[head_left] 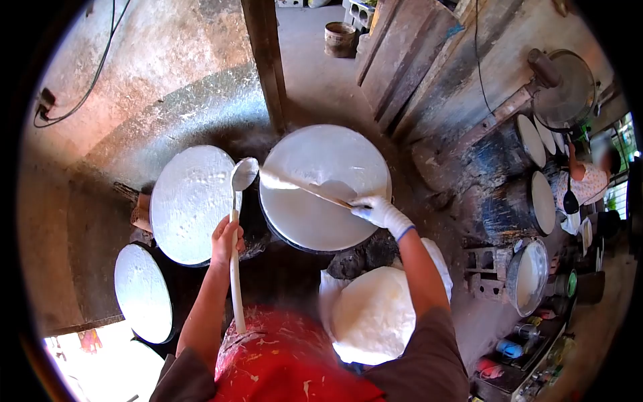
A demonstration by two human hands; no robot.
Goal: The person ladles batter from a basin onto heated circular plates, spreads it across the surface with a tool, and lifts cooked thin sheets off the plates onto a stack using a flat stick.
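Note:
My bare left hand (226,240) is wrapped round the long pale handle of a ladle (245,174). The ladle is raised, its round bowl between two white-topped drums. In a white glove, my right hand (379,214) grips the end of a thin stick (315,192) with a pale, wider far end. That stick slants across the round white top (325,151) of the drum in front of me, reaching its left rim. Whether it touches the surface I cannot tell. Below my right arm sits a white sack (374,311) or bundle.
More round white-topped drums (194,204) (143,293) stand to my left. At the right are further dark drums (512,204), a metal basin (529,278) by concrete blocks (487,271), and a person (586,179) holding a dark utensil. A bucket (340,39) stands beyond the doorway.

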